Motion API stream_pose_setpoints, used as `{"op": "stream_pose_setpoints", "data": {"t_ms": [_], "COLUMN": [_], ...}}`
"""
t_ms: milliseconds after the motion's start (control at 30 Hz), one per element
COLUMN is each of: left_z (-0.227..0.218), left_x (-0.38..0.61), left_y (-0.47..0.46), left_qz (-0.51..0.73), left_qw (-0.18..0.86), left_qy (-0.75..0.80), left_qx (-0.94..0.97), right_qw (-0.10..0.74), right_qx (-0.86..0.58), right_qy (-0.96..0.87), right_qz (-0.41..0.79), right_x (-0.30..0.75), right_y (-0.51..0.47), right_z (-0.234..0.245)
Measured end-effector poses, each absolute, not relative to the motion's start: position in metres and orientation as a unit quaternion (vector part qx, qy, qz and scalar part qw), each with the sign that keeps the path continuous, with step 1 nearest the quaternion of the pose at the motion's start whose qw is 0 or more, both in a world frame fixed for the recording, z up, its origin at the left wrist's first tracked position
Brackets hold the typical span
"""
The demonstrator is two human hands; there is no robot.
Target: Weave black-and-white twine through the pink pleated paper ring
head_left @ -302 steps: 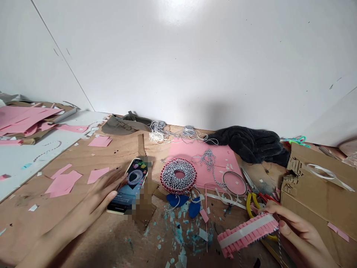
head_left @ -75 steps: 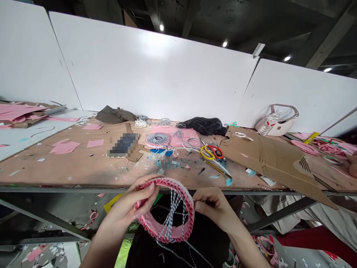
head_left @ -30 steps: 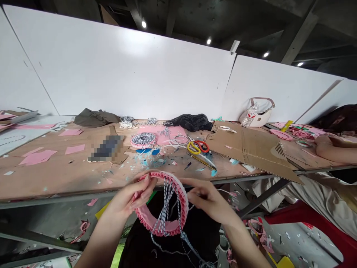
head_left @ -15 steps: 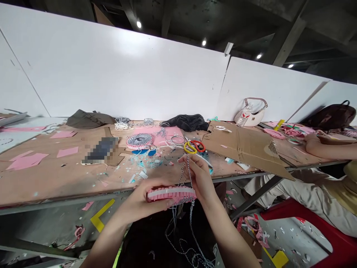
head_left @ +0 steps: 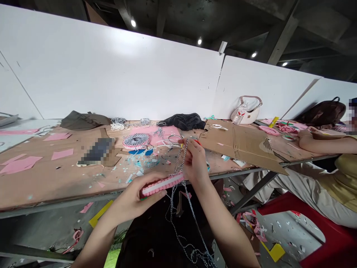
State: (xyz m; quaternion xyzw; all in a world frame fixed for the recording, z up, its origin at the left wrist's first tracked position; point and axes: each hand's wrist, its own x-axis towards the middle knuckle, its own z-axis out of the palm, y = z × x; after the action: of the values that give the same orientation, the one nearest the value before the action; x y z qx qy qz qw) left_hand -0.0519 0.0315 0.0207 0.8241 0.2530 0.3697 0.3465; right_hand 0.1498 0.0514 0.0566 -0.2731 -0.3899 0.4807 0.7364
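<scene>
Wrapped around a pink round woven piece (head_left: 163, 184) with a white band along its edge, my left hand (head_left: 132, 197) holds it tilted, edge toward me, in front of the table. At the piece's right end my right hand (head_left: 196, 162) pinches a strand of black-and-white cord (head_left: 182, 158), drawn up above the edge. More cord (head_left: 192, 212) hangs below and tangles over my dark lap. On the table beyond lies a similar round piece (head_left: 136, 141), with a black-and-white spiral and pink rim. My right hand mostly hides the scissors behind it; a bit of orange handle shows.
Pink paper sheets (head_left: 22, 164), a phone (head_left: 96, 150), a cap (head_left: 83, 120), black cloth (head_left: 184, 122) and a cardboard sheet (head_left: 245, 143) lie on the table. A bottle (head_left: 240, 112) leans by a white bag (head_left: 252, 116). At right, another person's arm (head_left: 320, 143) rests near a red stool (head_left: 295, 219).
The woven piece has tilted, its right end rising. My right hand has moved slightly up and left with the cord and now covers the scissors. The view has shifted a little.
</scene>
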Motion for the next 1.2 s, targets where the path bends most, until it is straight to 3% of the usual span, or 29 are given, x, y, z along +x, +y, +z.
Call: {"op": "stream_pose_setpoints", "data": {"t_ms": [133, 267, 333, 467, 667, 833, 933, 1067, 1200], "left_z": [0.020, 0.027, 0.029, 0.029, 0.034, 0.032, 0.027, 0.026, 0.028], "left_x": [-0.061, -0.058, -0.053, -0.049, -0.048, -0.031, -0.025, -0.023, -0.018], "left_y": [0.037, 0.033, 0.029, 0.026, 0.026, 0.023, 0.022, 0.019, 0.012], "left_qz": [0.378, 0.423, 0.452, 0.419, 0.301, 0.366, 0.409, 0.465, 0.522], "left_qw": [0.403, 0.471, 0.486, 0.510, 0.644, 0.646, 0.636, 0.607, 0.589], "left_qy": [0.253, 0.258, 0.278, 0.284, 0.244, 0.328, 0.357, 0.351, 0.341], "left_qx": [0.794, 0.730, 0.695, 0.695, 0.660, 0.584, 0.549, 0.540, 0.515], "right_qw": [0.704, 0.515, 0.461, 0.434, 0.333, 0.261, 0.309, 0.552, 0.544], "right_qx": [-0.306, -0.349, -0.343, -0.316, -0.287, -0.294, -0.340, -0.392, -0.425], "right_qy": [-0.541, -0.734, -0.777, -0.825, -0.895, -0.918, -0.888, -0.736, -0.724], "right_qz": [0.343, 0.273, 0.259, 0.176, 0.079, 0.053, 0.032, 0.011, 0.014], "right_x": [0.161, 0.164, 0.162, 0.158, 0.146, 0.139, 0.150, 0.159, 0.145], "right_y": [0.057, 0.061, 0.061, 0.057, 0.059, 0.075, 0.060, 0.005, -0.034], "right_z": [0.082, 0.099, 0.104, 0.114, 0.121, 0.109, 0.100, 0.075, 0.037]}}
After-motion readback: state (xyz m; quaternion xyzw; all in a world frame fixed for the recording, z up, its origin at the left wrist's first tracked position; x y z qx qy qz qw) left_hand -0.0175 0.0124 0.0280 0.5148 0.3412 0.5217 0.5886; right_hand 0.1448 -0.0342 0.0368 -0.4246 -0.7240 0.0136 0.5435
